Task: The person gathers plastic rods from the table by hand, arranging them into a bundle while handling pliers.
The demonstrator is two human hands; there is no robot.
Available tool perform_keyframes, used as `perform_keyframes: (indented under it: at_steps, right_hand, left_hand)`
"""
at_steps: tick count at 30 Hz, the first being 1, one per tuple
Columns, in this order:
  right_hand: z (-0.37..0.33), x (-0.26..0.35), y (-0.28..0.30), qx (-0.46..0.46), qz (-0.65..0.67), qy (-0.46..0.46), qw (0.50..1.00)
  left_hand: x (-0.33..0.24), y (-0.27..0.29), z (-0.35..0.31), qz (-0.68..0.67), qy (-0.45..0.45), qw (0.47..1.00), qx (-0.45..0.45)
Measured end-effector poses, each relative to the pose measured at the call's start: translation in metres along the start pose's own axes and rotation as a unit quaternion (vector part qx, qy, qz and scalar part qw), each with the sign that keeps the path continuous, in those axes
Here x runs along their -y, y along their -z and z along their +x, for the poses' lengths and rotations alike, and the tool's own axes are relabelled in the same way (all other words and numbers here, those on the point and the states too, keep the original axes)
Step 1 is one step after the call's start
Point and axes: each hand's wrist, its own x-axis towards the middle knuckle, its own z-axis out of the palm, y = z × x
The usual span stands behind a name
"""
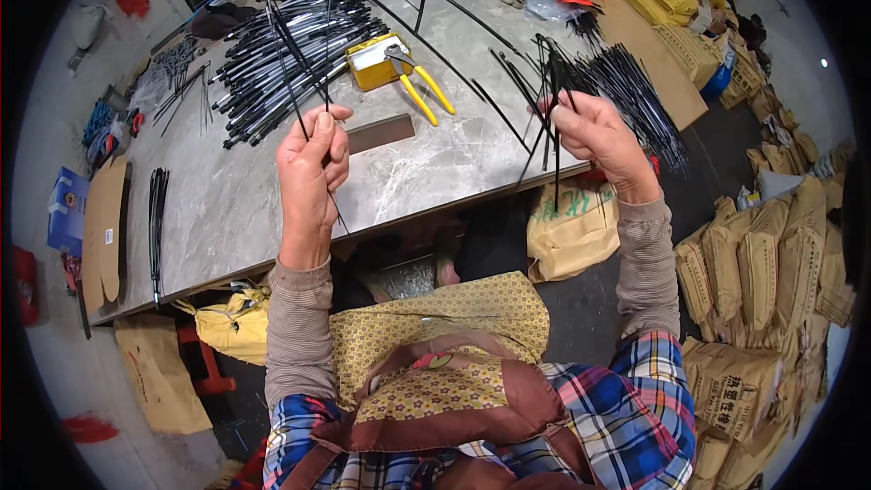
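My left hand (pixel 310 168) is raised over the front of the table, its fingers closed round a few thin black rods (pixel 296 82) that point up and away. Farther right, my right hand (pixel 601 138) pinches a bundle of slim black strips (pixel 555 73); several stick out at angles and some hang below the fingers. Between the hands lie pliers with yellow handles (pixel 423 95), leaning on a yellow box (pixel 367 73) with a white top. A large heap of shiny black rods (pixel 290 59) spreads behind my left hand. Another pile of black strips (pixel 640 95) lies beyond my right hand.
The grey stone-patterned table (pixel 227 227) has its front edge close to me. A flat brown bar (pixel 381 132) and a small black bundle (pixel 158 227) lie on it. An open carton (pixel 106 227) stands at left. Paper sacks (pixel 762 254) are stacked on the right.
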Motion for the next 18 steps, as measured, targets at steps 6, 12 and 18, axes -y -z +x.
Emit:
perform_keyframes:
  at_steps: [6,12,18]
  right_hand:
    - [0.001,0.002,0.031,-0.095,0.124,0.136,0.978]
    - [0.004,0.027,0.085,-0.206,0.177,0.219,0.937]
    - [-0.009,0.046,0.092,-0.325,-0.017,0.226,0.918]
  left_hand:
    - [-0.011,0.005,-0.006,0.059,0.001,0.998,-0.009]
    - [-0.024,0.039,-0.015,0.350,-0.043,0.934,0.056]
    - [-0.048,0.059,-0.037,0.253,0.050,0.963,0.076]
